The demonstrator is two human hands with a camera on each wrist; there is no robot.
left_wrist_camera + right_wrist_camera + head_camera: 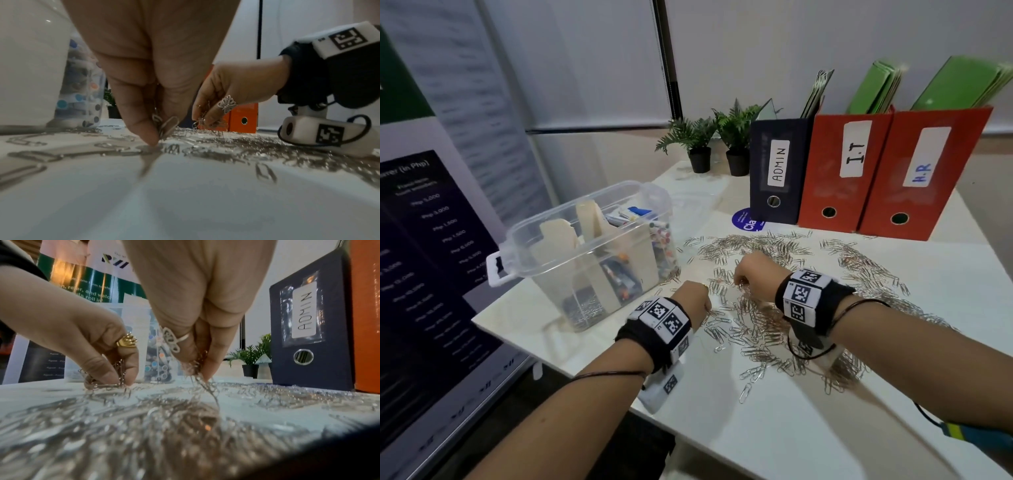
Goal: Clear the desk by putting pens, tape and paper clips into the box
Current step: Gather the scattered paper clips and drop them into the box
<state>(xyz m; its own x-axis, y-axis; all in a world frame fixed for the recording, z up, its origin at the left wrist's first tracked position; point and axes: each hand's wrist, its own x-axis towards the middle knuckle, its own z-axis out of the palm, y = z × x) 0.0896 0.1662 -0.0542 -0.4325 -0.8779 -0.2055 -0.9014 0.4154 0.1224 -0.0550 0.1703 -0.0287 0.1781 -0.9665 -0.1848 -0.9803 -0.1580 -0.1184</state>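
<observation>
Silver paper clips (756,329) lie scattered in a wide heap over the white desk (825,428). My left hand (693,298) is down at the heap's left edge, fingertips pinching a few paper clips (162,125) against the desk. My right hand (751,277) is in the middle of the heap, fingers curled round a small bunch of paper clips (197,366). The clear plastic box (592,253) stands to the left of both hands, open, with pens, cardboard dividers and paper clips inside.
Three box files (859,174) labelled ADMIN, I.T and H.R stand at the back right with green folders in them. Two small potted plants (719,144) sit behind the heap. A printed banner (431,240) stands left of the desk.
</observation>
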